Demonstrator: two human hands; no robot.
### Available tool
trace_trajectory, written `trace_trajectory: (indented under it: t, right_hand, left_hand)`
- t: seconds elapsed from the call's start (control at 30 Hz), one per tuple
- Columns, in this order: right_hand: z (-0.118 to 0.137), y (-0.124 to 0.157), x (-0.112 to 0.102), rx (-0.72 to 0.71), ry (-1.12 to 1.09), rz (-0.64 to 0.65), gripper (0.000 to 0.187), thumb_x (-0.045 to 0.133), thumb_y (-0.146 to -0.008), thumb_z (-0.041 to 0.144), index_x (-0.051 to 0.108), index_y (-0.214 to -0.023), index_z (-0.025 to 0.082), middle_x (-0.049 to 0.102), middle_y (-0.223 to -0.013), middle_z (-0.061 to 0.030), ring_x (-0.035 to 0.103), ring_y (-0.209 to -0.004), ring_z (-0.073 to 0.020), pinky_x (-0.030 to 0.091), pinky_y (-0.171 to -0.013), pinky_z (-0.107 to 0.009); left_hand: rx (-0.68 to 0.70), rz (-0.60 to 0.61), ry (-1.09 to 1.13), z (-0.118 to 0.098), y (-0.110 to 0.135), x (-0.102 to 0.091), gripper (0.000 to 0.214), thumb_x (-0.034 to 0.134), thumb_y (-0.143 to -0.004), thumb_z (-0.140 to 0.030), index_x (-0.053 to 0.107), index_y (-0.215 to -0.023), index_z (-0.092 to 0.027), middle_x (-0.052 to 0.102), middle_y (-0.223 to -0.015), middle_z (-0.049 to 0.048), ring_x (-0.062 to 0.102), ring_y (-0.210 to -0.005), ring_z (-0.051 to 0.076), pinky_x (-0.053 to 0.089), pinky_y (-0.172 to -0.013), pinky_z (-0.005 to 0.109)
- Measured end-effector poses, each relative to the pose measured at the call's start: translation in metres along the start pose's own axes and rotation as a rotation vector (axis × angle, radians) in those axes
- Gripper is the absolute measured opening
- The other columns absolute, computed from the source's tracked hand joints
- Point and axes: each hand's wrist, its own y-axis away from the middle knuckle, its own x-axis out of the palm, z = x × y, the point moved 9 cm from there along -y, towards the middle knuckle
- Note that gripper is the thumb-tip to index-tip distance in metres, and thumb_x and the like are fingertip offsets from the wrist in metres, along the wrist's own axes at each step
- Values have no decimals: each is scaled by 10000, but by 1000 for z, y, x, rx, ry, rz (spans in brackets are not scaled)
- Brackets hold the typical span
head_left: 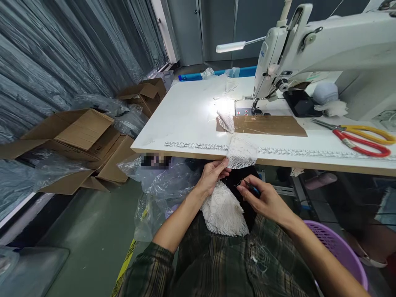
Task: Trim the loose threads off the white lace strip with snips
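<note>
My left hand (213, 176) is closed at the front edge of the table, its thumb and fingers pinching a strip of white fringed lace (243, 149). The strip hangs over the edge there, and a wider bunch of lace (223, 211) lies over my lap below the hand. My right hand (266, 201) grips small thread snips (253, 188) with a dark and blue body. Their thin tips point left, a short way from the lace and apart from it. Fingers partly cover the snips, so their full shape is hidden.
A white sewing machine (275, 62) stands on the white table (179, 111), with brown tape (269, 125) before it. Red and yellow scissors (355, 134) and a black phone (301, 103) lie right. Cardboard boxes (83, 130) stand left; a purple basket (337, 247) sits low right.
</note>
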Motion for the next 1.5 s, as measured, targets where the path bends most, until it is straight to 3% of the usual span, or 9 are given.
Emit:
trace_trajectory:
  t: [0.13,0.33,0.47,0.67,0.87,1.07,1.23,1.37,1.5]
  right_hand:
    - [10,3,-11,-38,-54,-85,208,538,-897,397,544,-819,204,517,-685,18,450,-615,-106,383,-569,-234]
    - [4,5,2,62,-149,0,303,541,-884,446,558,-722,191,528,-610,12,456,-567,-110,396,-538,-235]
    - [0,1,28,116,-133,104,346,579,-843,485,600,-689,176,563,-632,-7,448,-563,-111,383,-505,-229]
    - [-15,-12,26,152,-218,-122,254,620,-814,427,576,-854,179,516,-662,20,442,-594,-111,389,-527,-226]
    - [5,-10,22,-15,-114,-49,168,508,-895,311,576,-810,183,505,-679,21,431,-620,-102,371,-574,-224]
    - [33,26,49,-140,-141,310,121,528,-892,241,620,-839,184,469,-613,51,376,-551,-74,341,-538,-202]
    - [18,25,45,-77,-93,275,152,532,-895,282,644,-894,181,500,-641,43,376,-535,-73,328,-521,-210]
    - [-3,6,32,59,-48,175,317,463,-928,449,630,-921,180,579,-752,2,449,-597,-102,330,-514,-227]
    - [-7,-8,32,81,-14,150,501,255,-979,508,617,-854,184,573,-719,-6,506,-647,-134,377,-601,-254]
  left_hand:
    - [222,55,-235,-27,30,-12,365,711,-728,-450,554,-604,-144,503,-551,-42,451,-530,61,362,-562,197]
    - [513,645,-942,-31,125,17,208,624,-784,-198,540,-600,-148,519,-563,-39,474,-566,76,368,-637,232]
    - [736,480,-1286,-30,135,29,196,589,-826,-179,517,-646,-155,524,-597,-34,457,-576,91,333,-620,260]
    - [899,394,-1360,-29,120,46,169,592,-879,-290,584,-772,-159,602,-738,18,550,-707,145,384,-692,295]
    - [570,112,-715,-49,63,-8,506,634,-786,-604,642,-1006,-148,606,-1045,115,584,-965,214,458,-866,342]
    - [12,673,-102,2,72,16,771,726,-639,-670,628,-1191,-141,602,-1206,171,574,-1126,322,466,-936,400]
    - [10,472,-142,7,73,6,301,800,-696,-386,728,-860,-144,698,-1021,108,632,-1015,242,461,-935,350]
    - [16,232,-245,6,62,-16,278,772,-729,-384,716,-845,-137,719,-894,71,650,-869,187,486,-821,287]
    - [58,185,-333,1,59,-23,285,748,-753,-384,717,-869,-125,725,-909,74,648,-868,185,484,-828,291]
